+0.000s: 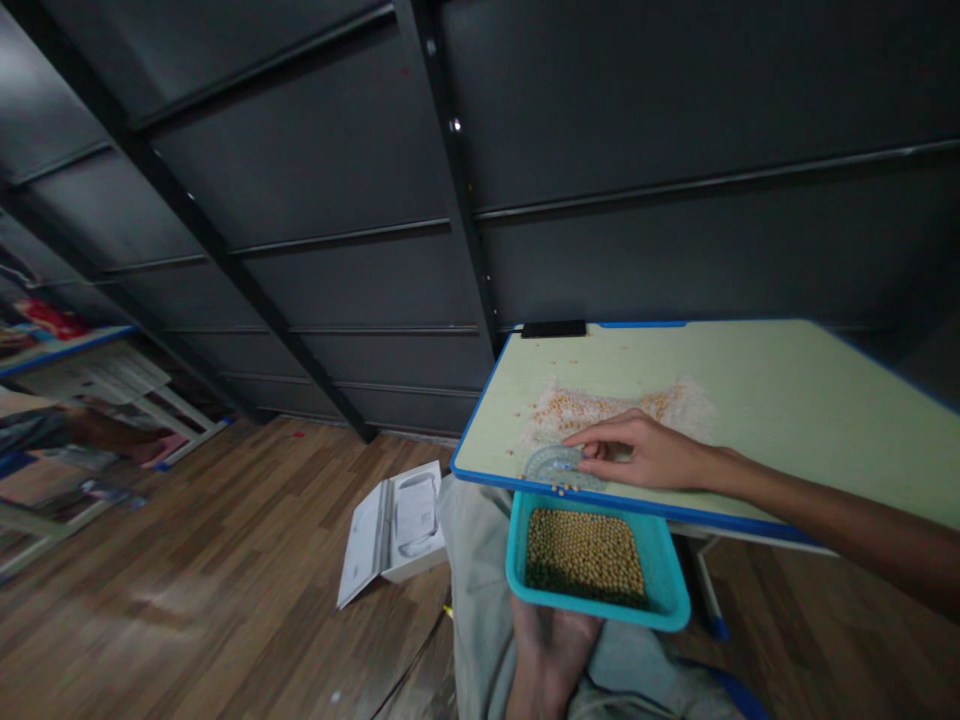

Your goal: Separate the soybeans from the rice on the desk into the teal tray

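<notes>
Dark wall panels are crossed by ribs at the back, and below them a wood-patterned floor is seen. Onto the pale table, then, edged in blue, where the right hand is set low near the front edge! A clear protractor is pinched there between thumb and fingers, laid nearly flat on the tabletop. Just beyond the knuckles, loose beans are strewn through a pale, grainy spread, too fine to be made out, and a few more beans are caught right at the front edge, beside the protractor.

Straight below, a turquoise tub is held just under that edge, above the pale trousers, its base well covered with beans. It is supported from beneath by the left hand; the fingers are hidden by the tub, so how tightly they are closed cannot be told.

At the far edge of the table, a flat black object is placed. Down on the floor, an opened white box is seen. Off to the left, a second table is blurred, with another person's leg stretched beneath it.
</notes>
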A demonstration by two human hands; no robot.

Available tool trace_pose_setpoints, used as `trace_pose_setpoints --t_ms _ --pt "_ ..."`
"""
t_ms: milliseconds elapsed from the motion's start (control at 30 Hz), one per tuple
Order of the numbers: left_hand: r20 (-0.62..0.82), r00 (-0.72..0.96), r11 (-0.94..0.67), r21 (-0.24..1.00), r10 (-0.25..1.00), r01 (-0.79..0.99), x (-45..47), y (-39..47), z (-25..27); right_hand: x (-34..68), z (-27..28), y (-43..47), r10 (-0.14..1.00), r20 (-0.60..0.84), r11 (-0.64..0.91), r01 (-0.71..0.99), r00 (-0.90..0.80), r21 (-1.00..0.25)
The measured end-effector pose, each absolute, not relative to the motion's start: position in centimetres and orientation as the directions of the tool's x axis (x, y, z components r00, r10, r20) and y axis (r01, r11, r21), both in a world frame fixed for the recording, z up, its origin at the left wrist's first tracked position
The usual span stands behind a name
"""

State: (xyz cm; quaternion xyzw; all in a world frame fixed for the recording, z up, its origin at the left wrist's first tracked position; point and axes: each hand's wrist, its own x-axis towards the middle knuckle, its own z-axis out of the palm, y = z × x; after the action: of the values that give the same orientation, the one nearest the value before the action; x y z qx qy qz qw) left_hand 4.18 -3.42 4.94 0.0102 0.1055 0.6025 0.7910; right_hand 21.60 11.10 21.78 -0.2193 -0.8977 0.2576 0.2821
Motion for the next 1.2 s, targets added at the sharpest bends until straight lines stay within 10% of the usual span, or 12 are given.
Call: trace_pose_setpoints --t_ms 1200 --pt "-0.199 0.078 0.102 0.116 0.977 -0.988 3.9 -3.3 5.0 21.3 21.2 11.1 0.51 0.446 0.821 0.263 -0.736 -0.506"
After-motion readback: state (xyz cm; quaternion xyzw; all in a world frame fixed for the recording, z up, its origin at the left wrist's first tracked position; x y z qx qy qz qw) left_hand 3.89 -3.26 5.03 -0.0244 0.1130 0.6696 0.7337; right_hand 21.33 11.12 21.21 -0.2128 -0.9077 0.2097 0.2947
